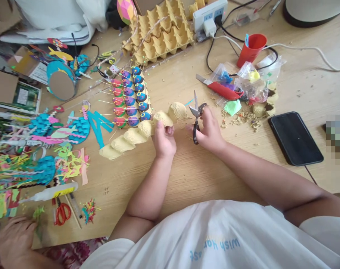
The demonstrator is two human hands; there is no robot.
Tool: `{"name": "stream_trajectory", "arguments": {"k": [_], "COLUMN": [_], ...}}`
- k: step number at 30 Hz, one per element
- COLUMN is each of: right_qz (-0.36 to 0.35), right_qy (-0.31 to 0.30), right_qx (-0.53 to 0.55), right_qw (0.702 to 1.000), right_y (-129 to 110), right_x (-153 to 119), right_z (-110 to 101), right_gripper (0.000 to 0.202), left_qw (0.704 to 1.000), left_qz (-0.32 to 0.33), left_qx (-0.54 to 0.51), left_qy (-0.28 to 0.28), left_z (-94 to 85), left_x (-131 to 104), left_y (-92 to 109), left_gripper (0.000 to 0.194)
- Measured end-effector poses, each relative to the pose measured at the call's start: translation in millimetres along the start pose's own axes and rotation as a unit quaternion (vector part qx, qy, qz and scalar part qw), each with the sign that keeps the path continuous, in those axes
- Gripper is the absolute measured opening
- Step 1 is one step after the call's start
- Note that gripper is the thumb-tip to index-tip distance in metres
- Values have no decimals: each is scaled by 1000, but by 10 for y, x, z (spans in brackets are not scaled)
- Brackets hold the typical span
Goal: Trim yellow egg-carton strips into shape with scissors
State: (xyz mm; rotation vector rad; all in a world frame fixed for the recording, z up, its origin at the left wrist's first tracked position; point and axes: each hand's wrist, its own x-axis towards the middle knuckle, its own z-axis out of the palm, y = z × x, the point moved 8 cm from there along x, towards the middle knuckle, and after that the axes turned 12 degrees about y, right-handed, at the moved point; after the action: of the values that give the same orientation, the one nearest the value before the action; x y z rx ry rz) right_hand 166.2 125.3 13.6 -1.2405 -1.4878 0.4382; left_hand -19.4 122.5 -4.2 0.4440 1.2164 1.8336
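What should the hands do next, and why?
I'd probably bring the scissors to the end cup of the yellow egg-carton strip for a little trim. Their blades are open close to that cup, the right hand has the handles, and the left hand grips the strip.

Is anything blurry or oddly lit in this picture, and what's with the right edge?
In the head view, light looks soft and fairly even, gently shading the pale carton strip; the scissors read clearly enough; the phone shows no strong glare; in that same head view, a blocky pixelated patch hides something at the right edge.
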Motion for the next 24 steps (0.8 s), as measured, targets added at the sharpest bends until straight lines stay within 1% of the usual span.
{"name": "stream_trajectory", "arguments": {"k": [3, 5, 11, 13, 18, 24], "right_qz": [-45, -62, -78, -87, -94, -109], "right_qy": [11, 5, -27, -27, -22, -31], "right_qx": [-46, -59, -82, -95, -138, -205], "right_qw": [998, 996, 993, 991, 986, 972], "right_y": [-19, -36, -74, -80, -80, -113], "right_x": [-5, -13, -35, -39, -42, -48], "right_z": [3, 24, 69, 69, 61, 70], "right_gripper": [36, 33, 31, 32, 32, 26], "left_qw": [1000, 999, 997, 996, 995, 992], "left_qz": [17, 25, 54, 60, 46, 55], "left_qx": [-7, -16, -8, -10, -19, -11], "left_qy": [10, 14, 50, 59, 90, 114], "left_z": [-1, -5, -54, -63, -93, -128], "left_x": [20, 28, 45, 46, 52, 62], "left_y": [49, 75, 113, 125, 133, 150], "left_gripper": [43, 42, 46, 45, 46, 40]}}
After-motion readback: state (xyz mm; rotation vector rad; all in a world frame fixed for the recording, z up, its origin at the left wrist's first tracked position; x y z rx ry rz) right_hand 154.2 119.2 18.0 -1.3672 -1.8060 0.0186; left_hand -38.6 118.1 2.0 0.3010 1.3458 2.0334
